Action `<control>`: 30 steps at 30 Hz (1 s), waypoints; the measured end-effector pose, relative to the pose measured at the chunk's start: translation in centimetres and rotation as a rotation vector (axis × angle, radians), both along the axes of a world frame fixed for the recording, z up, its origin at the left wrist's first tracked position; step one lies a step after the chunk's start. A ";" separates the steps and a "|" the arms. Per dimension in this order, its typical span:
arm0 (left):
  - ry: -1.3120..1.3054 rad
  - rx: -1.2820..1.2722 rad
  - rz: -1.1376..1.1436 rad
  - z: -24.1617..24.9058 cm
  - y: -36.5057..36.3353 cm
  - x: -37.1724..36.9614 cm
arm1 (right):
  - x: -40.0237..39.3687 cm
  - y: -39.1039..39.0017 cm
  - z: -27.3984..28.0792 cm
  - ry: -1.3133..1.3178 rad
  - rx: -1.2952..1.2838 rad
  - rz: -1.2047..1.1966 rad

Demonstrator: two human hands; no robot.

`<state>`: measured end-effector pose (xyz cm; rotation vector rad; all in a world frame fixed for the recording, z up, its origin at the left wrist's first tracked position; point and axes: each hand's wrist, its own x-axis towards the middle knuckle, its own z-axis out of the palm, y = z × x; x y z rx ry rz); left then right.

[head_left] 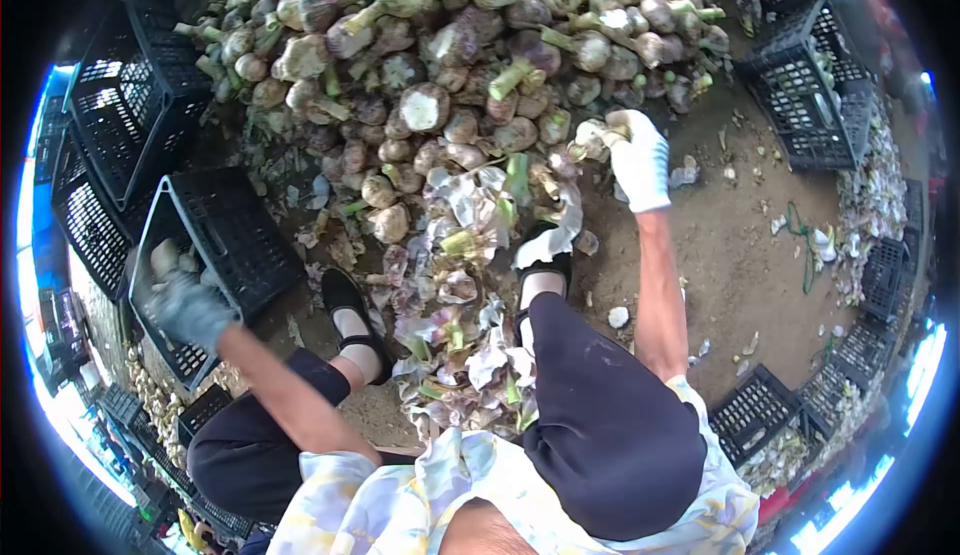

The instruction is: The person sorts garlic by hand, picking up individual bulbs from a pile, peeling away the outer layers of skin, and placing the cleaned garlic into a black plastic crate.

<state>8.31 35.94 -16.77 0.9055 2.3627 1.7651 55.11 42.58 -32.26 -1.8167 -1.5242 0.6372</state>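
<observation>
Where garlic [425, 107] covers the floor [740, 255], crates [790, 115] flank it.

Single head cam, facing fwd & down (v. wide, dark rounded edges), close above wearer's legs [615, 430]; garlic pile [460, 40] ahead.

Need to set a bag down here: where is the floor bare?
The best patch looks to be the floor right of the right forearm, between the upper crate and lower crate, though scraps and green string dot it. It is crowded ahead with garlic, between the shoes with peelings, and leftward with crates.
</observation>
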 end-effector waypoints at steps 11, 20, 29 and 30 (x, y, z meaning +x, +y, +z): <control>-0.928 -0.217 -1.081 -7.8 -0.2 20.5 | -9.4 -4.0 5.3 1.272 -0.558 0.037; -1.206 0.002 -0.995 -10.3 -1.8 20.8 | -11.3 -6.0 4.4 1.272 -0.488 0.057; -0.618 -0.080 -1.080 -11.0 -1.3 19.9 | -10.8 -5.1 2.9 1.188 -0.414 0.270; -1.191 -0.121 -0.837 -11.8 -0.8 19.7 | -11.3 -5.2 2.3 0.972 -0.237 0.334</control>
